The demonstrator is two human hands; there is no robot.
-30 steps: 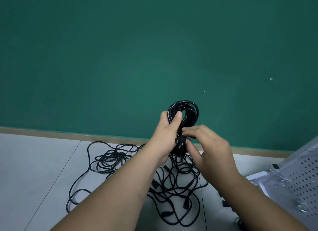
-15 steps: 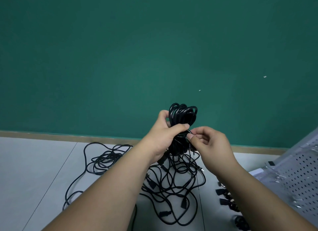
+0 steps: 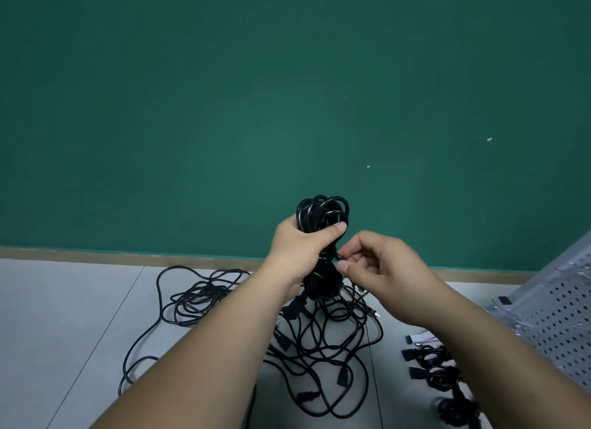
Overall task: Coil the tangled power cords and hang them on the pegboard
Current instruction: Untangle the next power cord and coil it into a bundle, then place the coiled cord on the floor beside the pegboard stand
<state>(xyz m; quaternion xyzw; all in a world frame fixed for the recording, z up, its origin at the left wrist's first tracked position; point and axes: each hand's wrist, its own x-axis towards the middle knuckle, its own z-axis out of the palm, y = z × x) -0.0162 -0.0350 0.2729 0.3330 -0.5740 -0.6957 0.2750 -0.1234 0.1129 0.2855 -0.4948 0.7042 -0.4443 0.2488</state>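
Observation:
My left hand [image 3: 302, 252] grips a coiled black power cord [image 3: 323, 212] around its middle and holds it upright in front of the green wall. The top loops of the coil stick out above my thumb. My right hand [image 3: 380, 270] pinches a thin piece of the cord at the coil's right side, just below my left thumb. A tangle of black power cords [image 3: 307, 342] lies spread on the grey floor below both hands. The white pegboard [image 3: 563, 313] leans at the right edge of the view.
Several bundled black cords with plugs [image 3: 435, 369] lie on the floor at the lower right, next to the pegboard. The green wall [image 3: 256, 109] meets the floor at a tan baseboard [image 3: 128, 256]. Grey floor tiles [image 3: 64, 316] stretch to the left.
My left hand has closed tighter round the coil and turned it. My right hand has moved from the plug at the coil's front to pinching a thin piece at its right side.

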